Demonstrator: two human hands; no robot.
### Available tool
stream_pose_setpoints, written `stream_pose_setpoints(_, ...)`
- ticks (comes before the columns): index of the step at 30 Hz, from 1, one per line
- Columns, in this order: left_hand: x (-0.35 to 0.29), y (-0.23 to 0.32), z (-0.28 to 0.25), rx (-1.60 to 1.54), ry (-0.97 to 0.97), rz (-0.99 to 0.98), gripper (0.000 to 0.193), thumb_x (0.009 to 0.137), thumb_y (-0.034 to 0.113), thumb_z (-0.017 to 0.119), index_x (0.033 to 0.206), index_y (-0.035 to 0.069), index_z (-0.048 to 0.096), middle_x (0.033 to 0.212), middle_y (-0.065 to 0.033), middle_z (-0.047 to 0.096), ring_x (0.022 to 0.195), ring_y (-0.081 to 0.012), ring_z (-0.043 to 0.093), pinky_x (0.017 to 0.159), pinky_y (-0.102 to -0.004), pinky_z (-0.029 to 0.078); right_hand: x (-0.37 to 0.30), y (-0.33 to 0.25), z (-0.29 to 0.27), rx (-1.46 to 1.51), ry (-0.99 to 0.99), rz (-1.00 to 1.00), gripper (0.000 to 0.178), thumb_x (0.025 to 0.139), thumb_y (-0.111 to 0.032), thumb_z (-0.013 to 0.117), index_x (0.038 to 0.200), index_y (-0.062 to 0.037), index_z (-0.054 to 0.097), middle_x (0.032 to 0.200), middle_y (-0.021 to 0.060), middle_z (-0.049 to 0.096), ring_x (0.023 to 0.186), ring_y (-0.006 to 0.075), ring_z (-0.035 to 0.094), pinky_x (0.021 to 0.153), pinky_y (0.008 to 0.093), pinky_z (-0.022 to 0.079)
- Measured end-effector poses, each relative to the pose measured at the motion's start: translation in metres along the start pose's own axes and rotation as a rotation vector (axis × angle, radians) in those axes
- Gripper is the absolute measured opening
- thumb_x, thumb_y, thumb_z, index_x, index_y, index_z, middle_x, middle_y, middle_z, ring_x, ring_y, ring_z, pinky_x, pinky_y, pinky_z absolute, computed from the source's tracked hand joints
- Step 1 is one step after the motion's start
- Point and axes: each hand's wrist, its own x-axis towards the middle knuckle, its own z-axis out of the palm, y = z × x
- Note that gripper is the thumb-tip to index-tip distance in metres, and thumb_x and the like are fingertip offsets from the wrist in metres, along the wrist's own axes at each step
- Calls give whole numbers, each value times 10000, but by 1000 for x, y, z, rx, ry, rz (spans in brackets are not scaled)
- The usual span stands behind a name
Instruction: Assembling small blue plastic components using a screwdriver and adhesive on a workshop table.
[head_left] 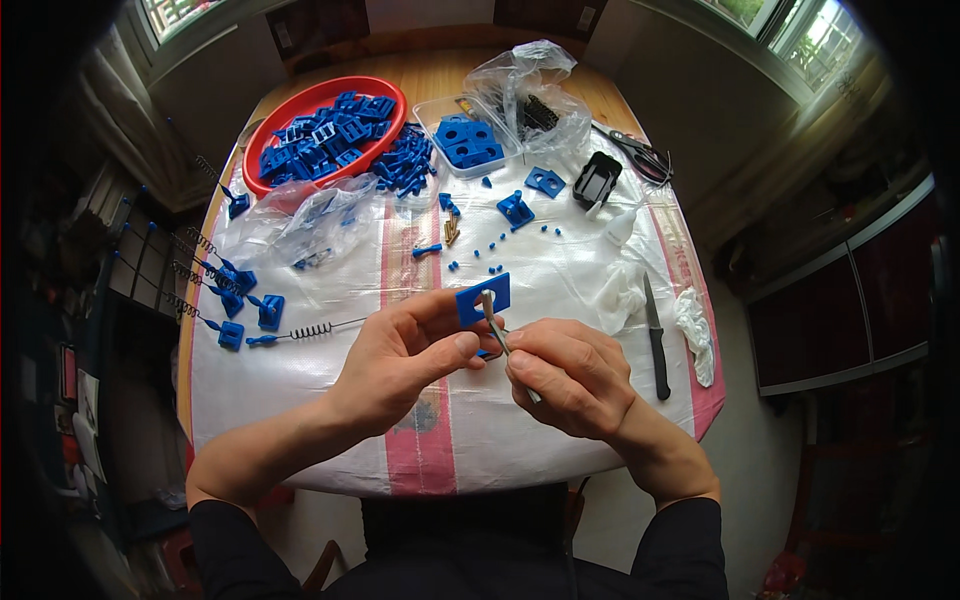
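Near the table's front, my left hand (405, 350) grips a flat blue square plate (466, 308) with a round hole, holding it tilted up by its lower left side. My right hand (572, 372) pinches a slim metal rod-like tool (496, 326). The tool's rounded tip lies at the hole; whether it passes through I cannot tell. Another bit of blue shows below the plate, between the hands, mostly hidden by fingers. Beyond the plate, several tiny blue pieces (478, 254) and a blue block with a knob (515, 209) lie on the sheet.
A red basin (400, 105) of blue parts stands back left, beside a clear container (424, 118) and plastic bag (530, 72). Springs on blue bases (270, 311) lie left. Right are a knife (656, 335), crumpled tissue (695, 338), scissors (645, 158) and black tray (597, 180).
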Motion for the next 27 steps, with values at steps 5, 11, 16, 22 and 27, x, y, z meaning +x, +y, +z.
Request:
stream_pose_setpoints(5,2,-4,4,-33,6,116,395,1059,110,589,1410,-66,556,1325,-175,669,1175,-230,677,1072,-389,527,1,1,-1,0,29,13,347,739,73,774,1066,56,659,963,159,697,783,266,720,654,354,629)
stream_pose_setpoints(11,3,-9,7,25,47,146,328,1074,80,546,1357,-75,604,1291,-177,689,1148,-215,691,1049,-366,547,1,1,-4,-10,23,29,344,722,85,760,1049,57,656,942,155,697,771,271,720,652,349,628)
stream_pose_setpoints(16,5,-8,9,93,50,166,329,1079,67,524,1365,-82,590,1293,-187,683,1162,-224,686,1055,-369,545,1,1,-3,-19,10,34,357,713,84,762,1053,61,655,941,154,695,769,274,719,650,351,627)
stream_pose_setpoints(22,3,-9,8,25,41,140,424,1055,65,539,1440,-102,483,1363,-237,622,1226,-283,652,1072,-406,534,-2,2,-1,-13,-1,33,384,737,70,777,1099,30,653,991,146,685,800,275,723,660,352,627)
stream_pose_setpoints(27,-9,-16,12,-379,7,-161,443,1048,201,590,1385,-82,541,1315,-192,646,1214,-259,646,1068,-427,499,-2,-1,-5,-94,-35,-34,356,751,21,785,1097,-8,707,1009,99,664,805,222,692,659,341,585)
